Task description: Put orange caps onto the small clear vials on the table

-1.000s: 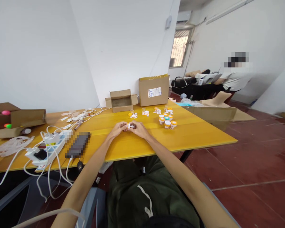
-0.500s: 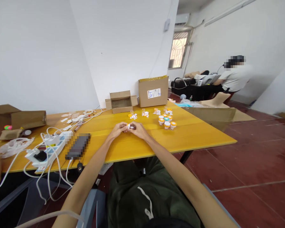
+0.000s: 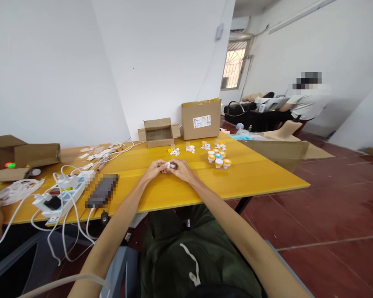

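Observation:
Between my two hands, above the near middle of the yellow table [image 3: 251, 178], is a small dark brown bottle [image 3: 173, 166] with a white part toward its left. My left hand [image 3: 156, 169] is closed on the white end, thumb and fingers pinched together. Closed around the brown end is my right hand [image 3: 182, 170]. The fingers cover much of the bottle. To the right stand several small jars [image 3: 218, 163] with orange-and-white lids, one of them teal. Behind my hands lie small piles of white pieces [image 3: 174, 152] beside clear cups and orange lids.
An open cardboard box [image 3: 160, 142] and a taller closed carton [image 3: 202, 124] stand at the back. On the left are a power strip [image 3: 70, 196] with tangled white cables, a blurred dark device [image 3: 102, 190] and another box [image 3: 37, 155]. A seated person [image 3: 307, 101] is far right.
The bottle has turned slightly in my fingers, and my hands stay in nearly the same place. At the far left, another person's hand has drawn back out of view.

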The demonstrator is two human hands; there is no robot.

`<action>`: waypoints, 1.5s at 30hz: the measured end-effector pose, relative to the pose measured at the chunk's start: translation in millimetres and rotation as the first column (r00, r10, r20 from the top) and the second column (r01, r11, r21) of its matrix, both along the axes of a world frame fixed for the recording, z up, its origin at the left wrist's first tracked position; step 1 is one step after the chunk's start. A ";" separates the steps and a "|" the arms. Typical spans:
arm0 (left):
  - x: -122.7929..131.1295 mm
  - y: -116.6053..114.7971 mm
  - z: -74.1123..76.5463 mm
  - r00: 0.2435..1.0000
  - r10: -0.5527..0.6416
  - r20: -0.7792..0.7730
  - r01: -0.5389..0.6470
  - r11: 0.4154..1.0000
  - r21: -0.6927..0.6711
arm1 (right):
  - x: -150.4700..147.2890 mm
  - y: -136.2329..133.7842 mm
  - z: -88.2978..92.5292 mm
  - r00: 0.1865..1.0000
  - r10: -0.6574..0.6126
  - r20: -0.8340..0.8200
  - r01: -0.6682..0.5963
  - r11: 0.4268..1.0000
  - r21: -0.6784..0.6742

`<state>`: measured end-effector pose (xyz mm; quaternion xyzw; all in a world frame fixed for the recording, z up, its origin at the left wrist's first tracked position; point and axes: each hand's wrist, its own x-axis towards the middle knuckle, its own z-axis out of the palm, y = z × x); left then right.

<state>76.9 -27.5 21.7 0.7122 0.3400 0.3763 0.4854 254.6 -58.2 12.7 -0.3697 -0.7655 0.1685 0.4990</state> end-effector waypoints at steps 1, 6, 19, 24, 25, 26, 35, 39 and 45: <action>0.1 -0.1 0.0 1.000 0.000 0.003 0.000 1.000 0.000 | -0.1 -0.4 0.5 1.000 -0.001 -0.004 0.001 1.000 -0.004; 0.0 -3.9 2.4 1.000 0.003 0.009 -0.003 1.000 0.019 | -1.0 -1.7 1.7 1.000 -0.005 -0.030 0.004 0.999 -0.052; 0.0 -10.8 7.5 0.999 -0.014 0.049 0.014 1.000 0.000 | 0.1 4.4 -3.5 0.995 0.056 -0.080 -0.067 0.989 -0.134; -0.3 -10.7 7.8 0.999 -0.018 0.049 0.018 1.000 0.008 | 0.8 4.8 -3.1 0.995 0.062 -0.080 -0.072 0.989 -0.131; -0.3 -10.7 7.8 0.999 -0.017 0.047 0.016 1.000 0.009 | 0.7 4.6 -2.9 0.995 0.059 -0.078 -0.069 0.989 -0.130; -0.3 -10.8 7.9 0.999 -0.015 0.046 0.015 1.000 0.009 | 0.6 4.3 -2.6 0.995 0.057 -0.077 -0.066 0.990 -0.127; 0.3 -10.6 10.3 0.999 -0.012 0.053 0.014 0.999 -0.031 | -1.5 3.0 -2.9 0.998 0.023 -0.052 -0.025 0.999 -0.042; -0.2 -7.3 7.4 0.999 0.006 0.043 -0.004 0.999 -0.042 | -1.6 5.8 -5.4 0.999 -0.011 -0.033 0.011 1.000 0.011; -0.1 -6.6 5.4 1.000 0.016 0.020 -0.016 1.000 0.001 | -2.4 7.9 -8.2 0.999 -0.032 -0.028 0.033 0.998 0.057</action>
